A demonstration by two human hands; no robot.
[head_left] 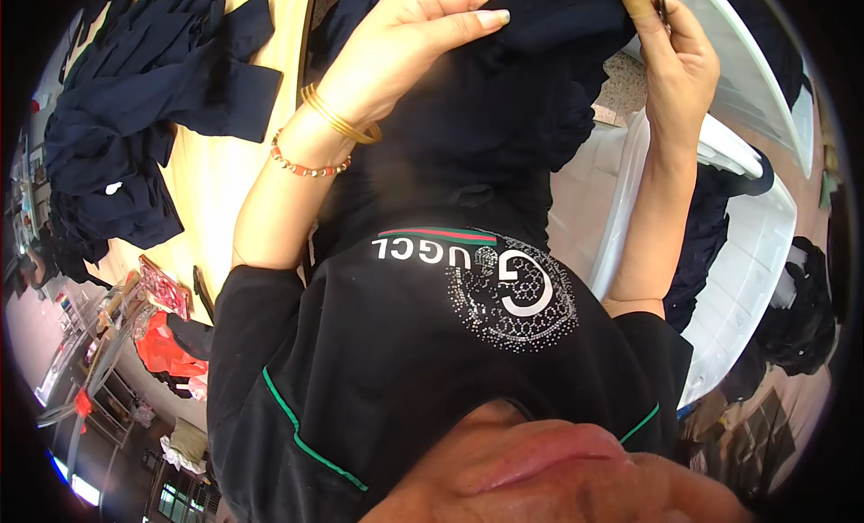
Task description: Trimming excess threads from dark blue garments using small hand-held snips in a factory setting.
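Note:
A strip of dark navy fabric point(567, 21) is stretched between my two hands at the top of the head view. My left hand point(418, 28) pinches its left end between thumb and fingers. At the other end, my right hand point(675, 59) is closed on the fabric's edge, the thumb wearing a yellowish covering at its tip. A thin dark object point(661, 3) shows by the right fingers, too cut off to name. Below the strip, more dark navy cloth point(504, 109) lies across my lap.
On the left, a pale wooden table point(211, 176) bears a heap of navy fabric pieces point(126, 127). To the right stand white plastic tubs point(751, 280) with dark cloth inside. Black bundles point(796, 307) lie on the floor beyond. Red cloth point(166, 347) is at the lower left.

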